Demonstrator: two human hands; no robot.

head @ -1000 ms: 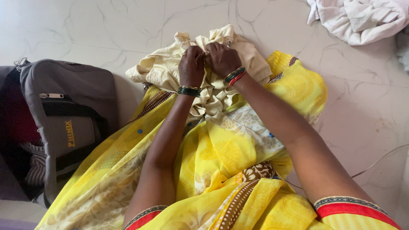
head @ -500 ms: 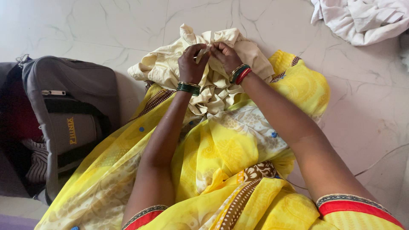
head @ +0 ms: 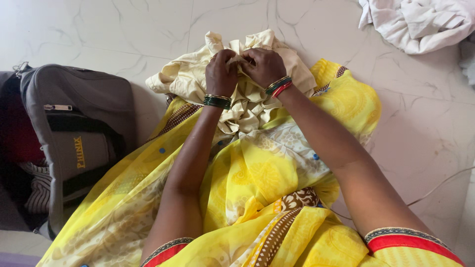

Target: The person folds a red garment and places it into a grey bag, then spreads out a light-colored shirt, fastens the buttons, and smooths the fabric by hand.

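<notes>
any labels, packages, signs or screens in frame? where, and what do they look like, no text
Printed logo: on the front pocket of the grey bag at the left, short yellow lettering running vertically.
Zip tag: higher on the same bag, small silver rectangle; any marking too small to tell.
No packages, signs or screens.

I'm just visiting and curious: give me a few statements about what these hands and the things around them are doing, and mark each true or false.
1. Both hands pinch the cream cloth. True: left hand and right hand meet on it.
2. The grey bag lies at the person's right. False: it lies at the left.
3. The white cloth lies apart on the floor. True.
4. The wrists are bare. False: both wear bangles.
</notes>
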